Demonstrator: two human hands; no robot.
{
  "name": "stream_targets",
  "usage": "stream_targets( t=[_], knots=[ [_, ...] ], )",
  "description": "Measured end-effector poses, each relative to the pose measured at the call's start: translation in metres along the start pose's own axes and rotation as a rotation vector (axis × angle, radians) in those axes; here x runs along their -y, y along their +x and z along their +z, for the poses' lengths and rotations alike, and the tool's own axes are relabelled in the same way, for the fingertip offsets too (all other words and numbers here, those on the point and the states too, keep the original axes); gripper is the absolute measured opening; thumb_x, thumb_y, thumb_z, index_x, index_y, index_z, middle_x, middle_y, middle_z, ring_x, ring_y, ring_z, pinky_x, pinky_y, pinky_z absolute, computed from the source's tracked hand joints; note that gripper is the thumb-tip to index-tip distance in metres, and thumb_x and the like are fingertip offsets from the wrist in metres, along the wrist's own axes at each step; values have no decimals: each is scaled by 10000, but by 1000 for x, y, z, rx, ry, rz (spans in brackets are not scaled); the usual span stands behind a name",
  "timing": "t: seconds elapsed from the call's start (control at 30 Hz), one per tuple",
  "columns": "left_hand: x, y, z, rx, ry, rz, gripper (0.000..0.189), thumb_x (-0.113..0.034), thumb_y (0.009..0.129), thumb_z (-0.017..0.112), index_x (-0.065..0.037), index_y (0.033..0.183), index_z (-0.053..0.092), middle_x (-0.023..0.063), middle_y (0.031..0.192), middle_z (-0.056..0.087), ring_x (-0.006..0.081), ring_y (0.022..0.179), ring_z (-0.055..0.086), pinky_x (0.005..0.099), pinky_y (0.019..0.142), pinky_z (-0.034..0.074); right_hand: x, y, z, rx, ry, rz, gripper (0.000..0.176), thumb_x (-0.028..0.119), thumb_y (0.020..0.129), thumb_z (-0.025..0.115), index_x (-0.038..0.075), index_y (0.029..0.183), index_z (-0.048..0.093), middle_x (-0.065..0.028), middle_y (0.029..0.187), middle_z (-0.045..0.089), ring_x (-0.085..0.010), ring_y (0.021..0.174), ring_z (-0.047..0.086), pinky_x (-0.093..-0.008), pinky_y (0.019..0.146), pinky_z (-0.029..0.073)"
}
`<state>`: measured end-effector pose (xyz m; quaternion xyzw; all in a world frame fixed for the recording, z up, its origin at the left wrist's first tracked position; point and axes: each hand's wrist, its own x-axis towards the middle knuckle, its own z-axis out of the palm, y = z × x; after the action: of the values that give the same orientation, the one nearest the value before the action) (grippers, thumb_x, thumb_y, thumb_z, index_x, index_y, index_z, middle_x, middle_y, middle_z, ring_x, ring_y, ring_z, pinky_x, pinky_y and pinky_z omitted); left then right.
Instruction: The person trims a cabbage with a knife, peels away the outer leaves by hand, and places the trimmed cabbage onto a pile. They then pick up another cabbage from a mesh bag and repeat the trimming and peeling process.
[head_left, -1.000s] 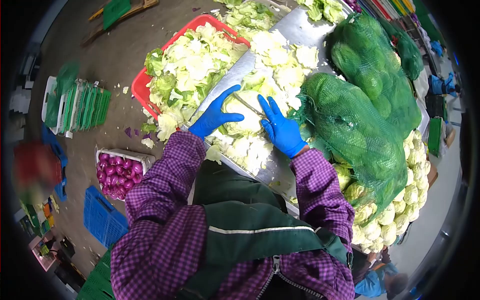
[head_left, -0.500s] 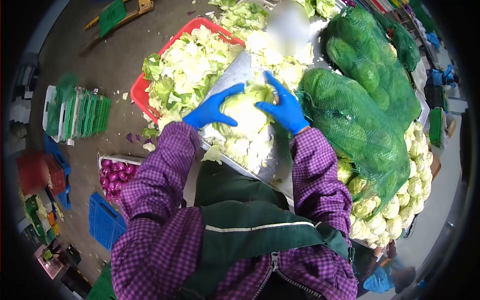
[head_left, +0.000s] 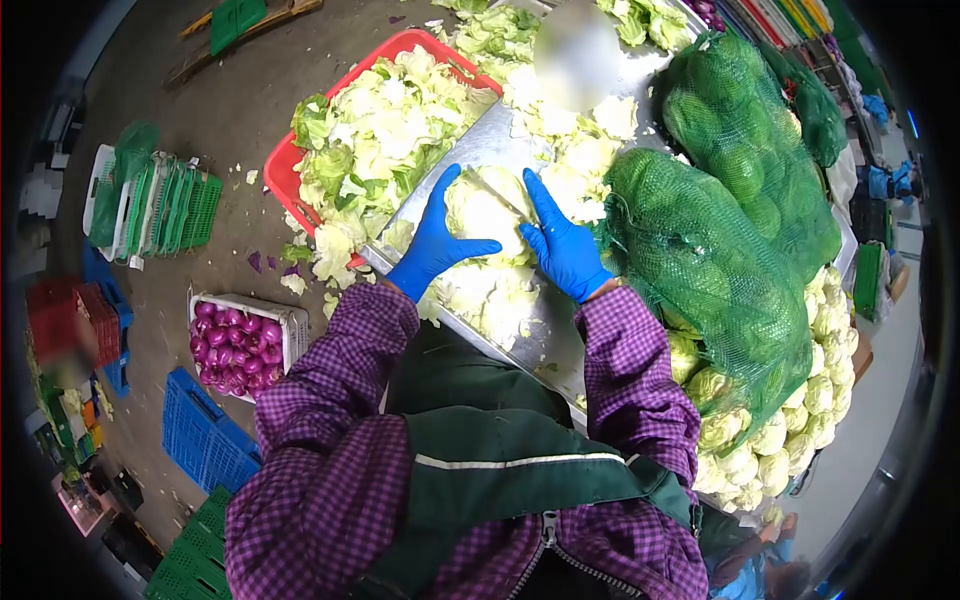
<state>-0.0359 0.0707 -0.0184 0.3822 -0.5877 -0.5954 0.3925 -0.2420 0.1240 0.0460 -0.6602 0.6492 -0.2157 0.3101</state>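
A pale, peeled cabbage head (head_left: 486,222) sits between my two blue-gloved hands over the metal table (head_left: 470,140). My left hand (head_left: 435,243) grips its left side, thumb across the near face and fingers along the far side. On the right, my right hand (head_left: 566,244) is at the cabbage with thumb and forefinger apart. A thin strip like a knife blade (head_left: 497,191) slants from it across the top of the cabbage; its handle is mostly hidden by the hand. Loose cabbage leaves (head_left: 495,305) lie beneath and around the head.
A red crate (head_left: 284,172) full of leaves stands at the table's left. Green mesh bags of cabbages (head_left: 710,260) lie on the right, above stacked pale cabbages (head_left: 770,470). A white crate (head_left: 295,335) of purple onions and a blue crate (head_left: 205,430) are on the floor.
My left hand has turned more upright along the cabbage, its fingers pointing away from me. The cabbage looks paler and smoother on top, and the blade-like strip shows more clearly.
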Motion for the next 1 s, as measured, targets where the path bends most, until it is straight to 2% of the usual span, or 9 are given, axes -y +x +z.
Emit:
stream_targets(
  t=[0.1,0.17,0.2,0.3,0.33,0.37,0.47,0.7,1.0],
  knots=[
    [2,0,2,41,80,22,1190,-253,520,930,-23,1439,211,164,1399,354,253,1307,351,392,1088,306,-7,6,6,13,-92,-39,601,353,941,496,169,1465,269,-195,1324,507,-370,1041,605,-413,824,512],
    [1,2,1,50,94,44,1183,-267,513,931,-26,1434,230,164,1406,351,256,1307,352,392,1091,301,-34,25,25,-208,270,325,533,350,959,470,81,1409,378,-224,1184,597,-368,984,627,-390,797,509],
    [-4,2,0,110,166,57,1197,-270,507,931,-25,1440,222,168,1421,339,265,1321,339,393,1099,286,-33,33,30,-344,375,306,499,333,968,465,5,1343,447,-249,1062,638,-369,929,640,-374,768,501],
    [-12,6,-8,171,200,51,1219,-264,506,928,-38,1457,200,157,1462,299,269,1352,302,394,1113,256,-32,24,13,-141,460,550,492,300,962,485,70,1389,407,-246,1065,635,-379,929,637,-388,760,504],
    [-13,5,-9,175,151,23,1227,-255,509,925,-52,1468,186,141,1486,271,265,1369,280,395,1120,241,-36,19,10,-152,176,319,540,261,948,504,174,1449,321,-231,1079,636,-392,924,635,-406,753,515],
    [-13,6,-10,168,146,20,1227,-255,509,925,-52,1468,186,141,1486,271,265,1369,280,395,1120,241,-38,11,7,-145,172,318,540,261,948,504,174,1449,321,-231,1079,636,-392,924,635,-406,753,515],
    [-19,14,-15,213,205,-72,1246,-240,512,923,-55,1480,160,132,1500,251,253,1383,255,375,1128,226,-14,-6,-8,-47,46,-122,642,309,924,517,280,1480,199,-221,1309,505,-417,912,630,-442,774,529],
    [-24,23,-13,261,112,-65,1213,-214,531,915,-54,1478,175,135,1497,262,247,1392,234,360,1139,194,-13,12,5,-86,-243,-160,583,376,922,509,326,1454,276,-248,1239,543,-393,839,651,-423,689,554],
    [-32,43,-3,348,237,-75,1282,-257,523,916,-59,1496,104,175,1527,188,276,1410,198,364,1141,181,-11,-5,9,-141,-113,65,551,355,936,500,297,1449,307,-234,1114,611,-363,765,659,-396,682,543]
  ],
)
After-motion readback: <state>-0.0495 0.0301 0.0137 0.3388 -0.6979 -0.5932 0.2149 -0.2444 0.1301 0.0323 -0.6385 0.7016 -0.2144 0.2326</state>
